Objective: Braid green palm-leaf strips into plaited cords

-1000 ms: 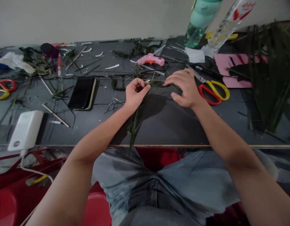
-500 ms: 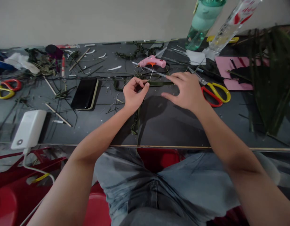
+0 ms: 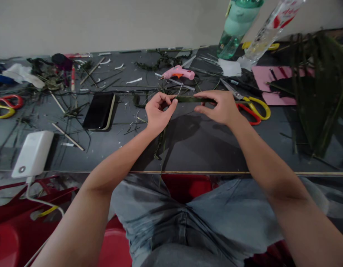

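Observation:
My left hand (image 3: 161,108) is closed, thumb and forefinger pinching the left end of a flat green leaf strip (image 3: 188,99). A thin pale stick (image 3: 180,89) pokes up at that pinch. Below the left hand hangs a crinkled, braided-looking green length (image 3: 159,142), with a narrow strand reaching past the table edge. The leaf strip runs right, into the space between the thumb and fingers of my right hand (image 3: 215,105). Those fingers are apart around the strip; whether any touch it is unclear. Scissors (image 3: 253,108) with red and yellow handles lie just right of that hand.
A pink glue gun (image 3: 178,73) lies behind my hands. A black phone (image 3: 98,111) and white power bank (image 3: 34,154) are on the left. A green bottle (image 3: 238,29), a clear bottle (image 3: 271,33) and large dark leaves (image 3: 317,100) stand or lie right, among scattered scraps.
My right hand has lowered around the leaf strip, and its thumb and fingers have come closer together. The left hand keeps its pinch in the same place.

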A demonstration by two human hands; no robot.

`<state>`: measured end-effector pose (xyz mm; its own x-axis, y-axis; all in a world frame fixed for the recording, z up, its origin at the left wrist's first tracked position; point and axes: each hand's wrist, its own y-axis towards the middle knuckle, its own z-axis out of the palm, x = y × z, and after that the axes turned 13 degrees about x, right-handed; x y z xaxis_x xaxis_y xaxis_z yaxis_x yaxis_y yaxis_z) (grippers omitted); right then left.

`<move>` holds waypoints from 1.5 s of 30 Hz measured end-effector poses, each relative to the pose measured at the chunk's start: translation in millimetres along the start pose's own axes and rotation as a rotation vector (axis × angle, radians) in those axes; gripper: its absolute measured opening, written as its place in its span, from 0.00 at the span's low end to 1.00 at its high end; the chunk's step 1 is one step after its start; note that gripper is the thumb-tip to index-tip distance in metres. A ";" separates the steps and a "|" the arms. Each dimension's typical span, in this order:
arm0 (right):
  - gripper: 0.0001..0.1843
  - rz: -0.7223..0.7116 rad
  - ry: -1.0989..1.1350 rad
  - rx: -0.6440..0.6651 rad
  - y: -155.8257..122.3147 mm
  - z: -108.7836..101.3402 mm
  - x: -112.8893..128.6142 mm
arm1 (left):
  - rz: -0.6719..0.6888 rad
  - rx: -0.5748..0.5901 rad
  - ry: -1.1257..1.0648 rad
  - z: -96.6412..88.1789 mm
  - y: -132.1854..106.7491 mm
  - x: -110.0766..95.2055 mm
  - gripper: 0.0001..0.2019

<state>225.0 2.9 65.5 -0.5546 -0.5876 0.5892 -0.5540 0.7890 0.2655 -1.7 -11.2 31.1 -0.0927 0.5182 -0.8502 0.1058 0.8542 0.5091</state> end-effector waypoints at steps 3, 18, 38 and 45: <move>0.31 0.001 -0.011 0.015 1.4 0.9 0.1 | -0.019 0.005 -0.027 -1.3 0.6 3.4 0.18; 0.37 -0.269 -0.004 -0.112 -3.2 43.9 1.2 | -0.343 0.323 -0.509 3.8 -1.9 17.3 0.17; 0.38 0.079 -0.068 -0.482 4.0 35.7 -4.7 | -0.505 0.115 -0.709 11.5 6.0 -26.6 0.10; 0.30 0.033 0.351 -0.262 5.7 59.2 19.1 | -0.449 0.111 -0.651 18.4 -1.2 -8.2 0.14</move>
<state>174.4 -14.5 33.2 -0.2998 -0.5008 0.8120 -0.3382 0.8517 0.4003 17.2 -17.2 35.0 0.4436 -0.0330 -0.8956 0.2969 0.9483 0.1121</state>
